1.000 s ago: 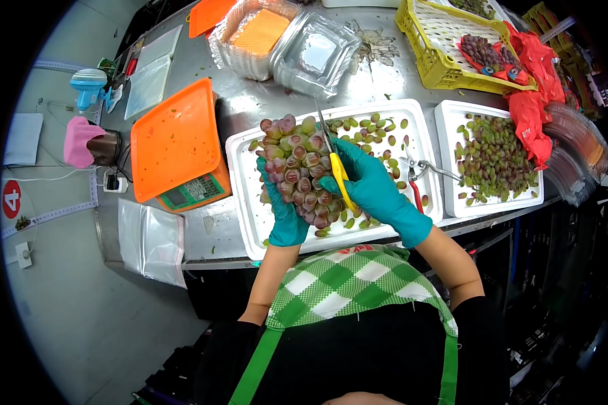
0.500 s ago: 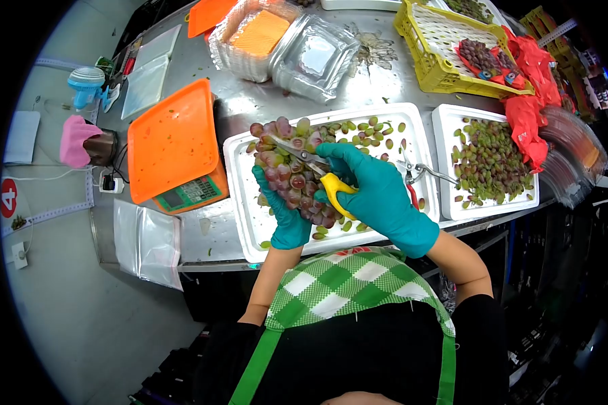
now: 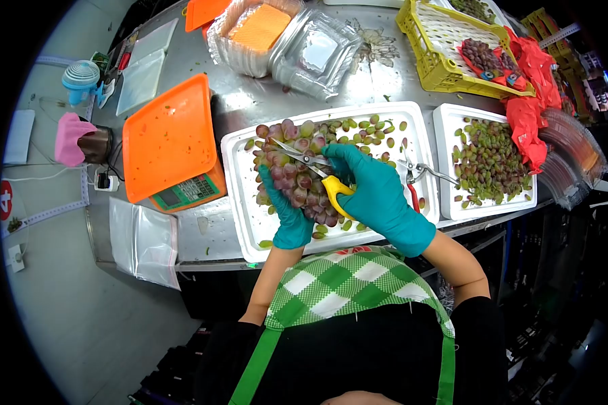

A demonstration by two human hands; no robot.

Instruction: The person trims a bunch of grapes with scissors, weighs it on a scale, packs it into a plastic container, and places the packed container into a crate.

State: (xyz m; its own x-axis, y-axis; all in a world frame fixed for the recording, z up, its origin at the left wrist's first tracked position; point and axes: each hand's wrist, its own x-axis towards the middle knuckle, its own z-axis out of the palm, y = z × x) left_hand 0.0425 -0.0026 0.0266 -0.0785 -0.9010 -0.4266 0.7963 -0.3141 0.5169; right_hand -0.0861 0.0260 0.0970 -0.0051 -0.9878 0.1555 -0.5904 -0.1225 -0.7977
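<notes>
My left hand [image 3: 287, 216], in a teal glove, holds a bunch of purple-green grapes [image 3: 294, 179] from below and the left side. In my right hand [image 3: 378, 196], gloved alike, is a pair of scissors [image 3: 334, 192] with yellow handles. Their blades lie apart over the top of the bunch. Beneath both hands sits a white tray [image 3: 234, 202] with loose small grapes [image 3: 375, 135] scattered in it. Red-handled snips [image 3: 412, 177] rest across its right edge.
An orange-topped scale [image 3: 169, 142] stands left of the tray. Clear plastic boxes [image 3: 314, 54] are stacked behind. To the right, a second white tray [image 3: 442, 169] holds many small grapes, and a yellow crate [image 3: 434, 67] holds bunches in red wrapping. Plastic bags [image 3: 144, 243] lie front left.
The scissor blades have spread apart over the bunch. My hands stay in nearly the same place, and the whole view has shifted slightly.
</notes>
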